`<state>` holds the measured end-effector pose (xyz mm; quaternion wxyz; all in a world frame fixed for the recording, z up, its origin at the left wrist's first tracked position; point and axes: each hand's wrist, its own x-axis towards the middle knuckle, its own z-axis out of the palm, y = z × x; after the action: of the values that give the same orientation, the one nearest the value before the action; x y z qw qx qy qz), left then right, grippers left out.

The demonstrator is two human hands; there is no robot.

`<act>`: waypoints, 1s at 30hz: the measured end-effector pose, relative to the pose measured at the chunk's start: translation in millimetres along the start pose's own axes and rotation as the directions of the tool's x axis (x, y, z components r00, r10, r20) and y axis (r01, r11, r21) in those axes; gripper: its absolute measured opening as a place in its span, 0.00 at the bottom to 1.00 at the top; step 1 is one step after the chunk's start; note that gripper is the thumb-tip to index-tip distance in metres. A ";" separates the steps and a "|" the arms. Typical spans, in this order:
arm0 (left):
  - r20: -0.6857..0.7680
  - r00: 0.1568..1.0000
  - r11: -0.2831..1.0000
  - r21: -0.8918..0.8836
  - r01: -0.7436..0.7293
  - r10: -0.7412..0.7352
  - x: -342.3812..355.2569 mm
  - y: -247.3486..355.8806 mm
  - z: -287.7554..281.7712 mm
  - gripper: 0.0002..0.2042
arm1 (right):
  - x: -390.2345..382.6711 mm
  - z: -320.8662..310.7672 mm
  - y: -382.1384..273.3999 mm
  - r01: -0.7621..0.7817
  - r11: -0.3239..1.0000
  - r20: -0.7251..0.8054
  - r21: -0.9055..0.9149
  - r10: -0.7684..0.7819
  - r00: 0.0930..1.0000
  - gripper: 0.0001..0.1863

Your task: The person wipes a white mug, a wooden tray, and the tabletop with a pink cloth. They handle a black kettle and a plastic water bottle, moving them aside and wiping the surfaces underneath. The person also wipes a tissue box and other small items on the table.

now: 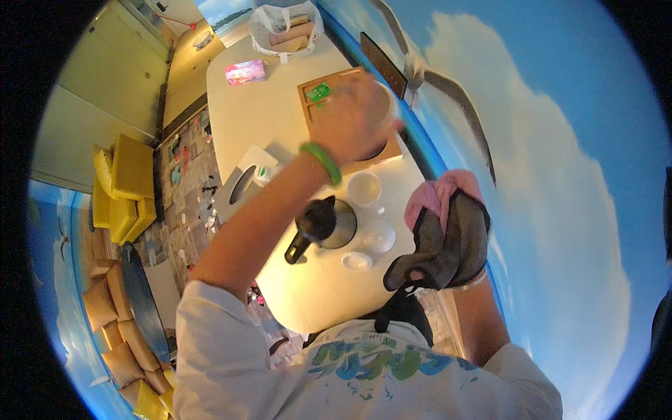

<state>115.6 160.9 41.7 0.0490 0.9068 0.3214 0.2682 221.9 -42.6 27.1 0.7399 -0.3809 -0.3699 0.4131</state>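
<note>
My left hand [350, 119], a green bangle on its wrist, reaches over the wooden tray [306, 115]. Motion smears its fingers, which curl around a white cup [381, 105]. On the right, a grey and pink cloth [451, 234] drapes over my right hand [418, 275] and hides most of it; one fingertip shows at the fold, gripping the fabric. Between my arms stand a black-lidded kettle [325, 225], another white cup [364, 189], a clear glass bowl [379, 236] and a small white dish [357, 261]. A green packet [319, 92] lies at the tray's far left corner.
Left of the tray sits a white box with a dark oval opening [243, 185]. Farther back are a pink pack [245, 72] and a white bag [262, 31] with brown rolls. The painted wall [532, 140] runs close along the right table edge. A yellow armchair [129, 185] stands left.
</note>
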 end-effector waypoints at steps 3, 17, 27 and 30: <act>0.013 0.977 0.947 0.248 0.204 -0.214 53.5 -131.7 83.5 0.35 | 4.0 -1.4 -4.7 -0.142 0.983 -0.057 -0.114 0.136 0.989 0.22; 0.239 0.763 0.798 0.244 0.551 -0.600 168.2 -200.6 238.5 0.42 | -8.1 -95.8 91.8 -0.395 0.694 -0.156 -0.602 0.384 0.910 0.13; 0.130 0.840 0.827 0.303 0.473 -0.527 165.4 -208.9 252.2 0.40 | 9.8 -111.8 136.7 -0.418 0.878 -0.136 0.231 0.455 0.880 0.07; 0.191 0.885 0.887 0.286 0.363 -0.424 159.7 -191.6 237.6 0.37 | 14.4 -110.3 141.2 -0.396 0.899 -0.164 0.189 0.427 0.889 0.08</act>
<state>235.8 429.1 -138.0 0.0318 0.8474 0.5213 0.0959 276.0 -6.1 -140.4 0.6955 -0.4336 -0.1715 0.5466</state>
